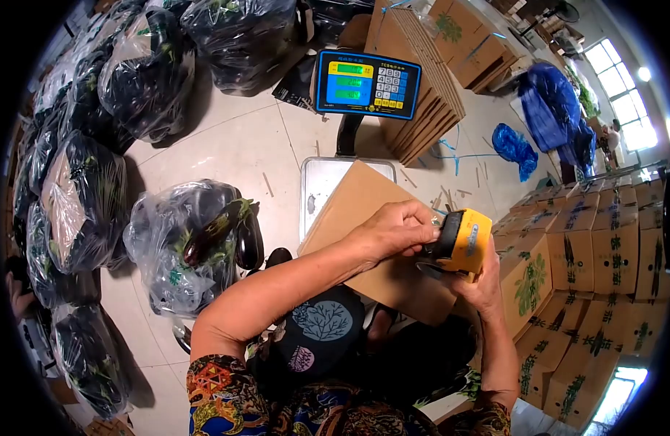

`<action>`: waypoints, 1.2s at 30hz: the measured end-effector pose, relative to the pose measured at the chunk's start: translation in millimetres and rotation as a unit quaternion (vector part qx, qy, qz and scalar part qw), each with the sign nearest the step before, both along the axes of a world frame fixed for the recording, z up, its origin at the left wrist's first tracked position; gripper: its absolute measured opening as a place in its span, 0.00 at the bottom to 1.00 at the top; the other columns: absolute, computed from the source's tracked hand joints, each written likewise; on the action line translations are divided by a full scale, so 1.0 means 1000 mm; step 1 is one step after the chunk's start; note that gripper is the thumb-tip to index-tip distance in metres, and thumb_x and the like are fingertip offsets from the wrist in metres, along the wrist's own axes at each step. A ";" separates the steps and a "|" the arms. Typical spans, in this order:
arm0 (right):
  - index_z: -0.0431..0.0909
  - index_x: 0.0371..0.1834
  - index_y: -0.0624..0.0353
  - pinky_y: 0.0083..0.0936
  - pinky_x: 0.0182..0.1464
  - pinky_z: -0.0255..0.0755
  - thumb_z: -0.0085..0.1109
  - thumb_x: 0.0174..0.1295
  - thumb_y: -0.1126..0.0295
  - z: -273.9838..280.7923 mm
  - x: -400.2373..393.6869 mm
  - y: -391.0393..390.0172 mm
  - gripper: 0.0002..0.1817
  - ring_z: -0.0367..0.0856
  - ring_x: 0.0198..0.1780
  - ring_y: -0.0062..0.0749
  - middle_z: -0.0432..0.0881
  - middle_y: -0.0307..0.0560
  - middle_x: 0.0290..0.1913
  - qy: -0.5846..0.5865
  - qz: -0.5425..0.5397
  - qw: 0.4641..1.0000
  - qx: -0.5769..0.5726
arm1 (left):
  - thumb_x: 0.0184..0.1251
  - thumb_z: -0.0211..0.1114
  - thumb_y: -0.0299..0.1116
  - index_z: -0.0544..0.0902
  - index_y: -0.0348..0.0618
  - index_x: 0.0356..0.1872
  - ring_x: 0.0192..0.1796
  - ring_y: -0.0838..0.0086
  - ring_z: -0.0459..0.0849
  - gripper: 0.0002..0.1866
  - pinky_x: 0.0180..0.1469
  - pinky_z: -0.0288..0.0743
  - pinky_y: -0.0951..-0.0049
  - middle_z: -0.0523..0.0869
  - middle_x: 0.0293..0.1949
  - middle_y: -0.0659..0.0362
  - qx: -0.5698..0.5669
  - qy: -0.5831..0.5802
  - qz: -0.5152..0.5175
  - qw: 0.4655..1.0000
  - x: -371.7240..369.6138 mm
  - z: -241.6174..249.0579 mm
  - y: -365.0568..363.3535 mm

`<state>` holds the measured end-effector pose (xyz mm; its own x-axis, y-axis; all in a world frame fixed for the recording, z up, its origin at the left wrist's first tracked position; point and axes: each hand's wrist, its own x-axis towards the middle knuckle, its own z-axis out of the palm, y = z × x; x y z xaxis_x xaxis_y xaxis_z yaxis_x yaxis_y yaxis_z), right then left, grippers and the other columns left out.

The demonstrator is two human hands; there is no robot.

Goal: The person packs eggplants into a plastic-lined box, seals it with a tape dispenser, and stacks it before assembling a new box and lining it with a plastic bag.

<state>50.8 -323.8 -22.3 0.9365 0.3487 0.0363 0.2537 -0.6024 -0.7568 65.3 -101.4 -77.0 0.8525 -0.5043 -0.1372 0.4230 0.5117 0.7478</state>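
Note:
My right hand [483, 285] grips a yellow and black tape dispenser [471, 243] above a cardboard box [357, 211]. The fingers of my left hand [400, 231] are pinched together against the dispenser's dark front edge; what lies between the fingertips is too small to make out. Beneath both hands, the brown box rests tilted across the metal platform of a scale [310, 190]. The scale's display [367, 83] is lit, with green readouts and a keypad. My left forearm crosses over the near side of the box and hides part of it.
To the left, an open plastic bag [168, 240] holds dark eggplants [249, 243]. Several filled bags [81, 196] line the far left. Flattened cartons [415, 94] stand behind the scale. Stacked printed boxes [571, 251] fill the right side. Blue strapping [515, 149] lies on the floor.

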 end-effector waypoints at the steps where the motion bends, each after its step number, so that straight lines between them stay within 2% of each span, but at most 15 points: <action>1: 0.70 0.50 0.61 0.30 0.47 0.76 0.80 0.39 0.67 0.001 -0.001 0.002 0.35 0.83 0.41 0.34 0.83 0.48 0.40 0.000 -0.006 1.000 -0.004 | 0.65 0.69 0.35 0.76 0.38 0.40 0.26 0.84 0.74 0.13 0.27 0.68 0.83 0.77 0.25 0.65 0.017 -0.004 0.013 1.000 0.001 -0.002 -0.003; 3: 0.70 0.50 0.60 0.31 0.46 0.76 0.80 0.38 0.66 0.007 -0.003 0.008 0.35 0.83 0.41 0.36 0.83 0.50 0.40 -0.001 -0.016 1.000 -0.012 | 0.64 0.69 0.35 0.76 0.38 0.39 0.25 0.85 0.74 0.13 0.26 0.67 0.84 0.76 0.24 0.66 0.050 -0.011 0.041 0.998 0.001 -0.004 -0.010; 6: 0.70 0.49 0.60 0.31 0.46 0.76 0.80 0.38 0.67 0.009 -0.005 0.010 0.35 0.83 0.41 0.36 0.83 0.50 0.40 0.001 -0.010 1.000 -0.006 | 0.63 0.70 0.34 0.77 0.38 0.36 0.22 0.85 0.72 0.12 0.25 0.66 0.84 0.76 0.22 0.66 0.042 -0.023 0.074 0.996 -0.002 -0.005 -0.013; 12: 0.70 0.50 0.59 0.32 0.46 0.77 0.80 0.39 0.65 0.009 -0.006 0.009 0.35 0.84 0.41 0.39 0.83 0.51 0.40 -0.015 0.004 0.999 -0.033 | 0.62 0.70 0.34 0.76 0.41 0.30 0.21 0.86 0.70 0.11 0.25 0.65 0.84 0.74 0.21 0.67 0.039 0.040 0.050 0.997 -0.006 0.006 -0.004; 15: 0.70 0.51 0.58 0.34 0.46 0.77 0.80 0.41 0.63 0.009 -0.007 0.012 0.35 0.85 0.42 0.44 0.83 0.53 0.41 -0.048 0.009 0.996 -0.075 | 0.64 0.68 0.35 0.75 0.42 0.28 0.22 0.86 0.68 0.12 0.25 0.64 0.84 0.72 0.21 0.69 0.110 -0.013 0.041 0.993 -0.007 0.004 -0.002; 18: 0.71 0.51 0.58 0.36 0.46 0.78 0.79 0.41 0.63 0.013 -0.006 0.020 0.34 0.85 0.43 0.48 0.84 0.55 0.42 -0.056 0.018 0.995 -0.074 | 0.67 0.64 0.35 0.74 0.43 0.28 0.23 0.87 0.67 0.11 0.25 0.64 0.84 0.70 0.21 0.70 0.029 -0.026 0.045 0.998 -0.006 0.002 0.001; 21: 0.70 0.46 0.60 0.33 0.42 0.76 0.76 0.36 0.67 0.015 -0.002 0.026 0.32 0.84 0.37 0.43 0.82 0.51 0.35 -0.085 0.028 0.993 -0.071 | 0.69 0.61 0.33 0.75 0.43 0.29 0.24 0.87 0.69 0.09 0.26 0.64 0.83 0.71 0.21 0.69 0.040 0.000 0.044 0.998 -0.008 0.016 0.009; 24: 0.71 0.46 0.60 0.36 0.43 0.76 0.78 0.36 0.65 0.024 -0.002 0.031 0.33 0.85 0.39 0.50 0.83 0.54 0.35 -0.078 0.043 0.991 -0.104 | 0.68 0.61 0.31 0.77 0.41 0.30 0.23 0.86 0.71 0.07 0.25 0.65 0.83 0.73 0.22 0.67 0.061 -0.007 0.065 0.996 -0.010 0.025 0.021; 27: 0.71 0.47 0.59 0.39 0.43 0.77 0.79 0.36 0.62 0.034 0.002 0.036 0.34 0.84 0.40 0.55 0.83 0.56 0.36 -0.061 0.072 0.986 -0.136 | 0.66 0.62 0.29 0.78 0.40 0.33 0.22 0.83 0.72 0.04 0.25 0.67 0.82 0.76 0.22 0.65 0.129 0.000 0.065 0.990 -0.010 0.017 0.056; 29: 0.72 0.46 0.59 0.39 0.45 0.77 0.78 0.41 0.60 0.052 0.001 0.040 0.31 0.83 0.43 0.56 0.82 0.56 0.41 -0.002 0.057 0.983 -0.174 | 0.64 0.61 0.26 0.79 0.40 0.35 0.21 0.81 0.72 0.02 0.24 0.67 0.81 0.76 0.22 0.64 0.202 0.023 0.144 0.968 -0.010 0.023 0.104; 31: 0.72 0.46 0.59 0.40 0.46 0.77 0.77 0.44 0.58 0.056 0.002 0.043 0.30 0.82 0.45 0.57 0.82 0.56 0.44 0.047 0.048 0.977 -0.204 | 0.64 0.61 0.25 0.79 0.40 0.33 0.21 0.81 0.71 0.01 0.24 0.66 0.81 0.76 0.21 0.64 0.231 0.066 0.208 0.948 -0.007 0.007 0.158; 33: 0.71 0.47 0.59 0.42 0.47 0.76 0.77 0.44 0.56 0.056 0.003 0.044 0.32 0.81 0.46 0.58 0.81 0.56 0.44 0.076 0.039 0.970 -0.229 | 0.65 0.62 0.27 0.77 0.42 0.31 0.20 0.82 0.69 0.04 0.23 0.64 0.82 0.74 0.21 0.65 0.207 0.066 0.251 0.943 -0.009 -0.014 0.201; 36: 0.68 0.47 0.60 0.46 0.43 0.76 0.76 0.44 0.58 0.052 0.004 0.061 0.32 0.82 0.42 0.62 0.83 0.62 0.37 0.002 0.076 0.962 -0.264 | 0.67 0.62 0.29 0.76 0.43 0.29 0.20 0.82 0.68 0.07 0.23 0.62 0.82 0.72 0.20 0.66 0.195 0.079 0.233 0.949 -0.008 -0.035 0.223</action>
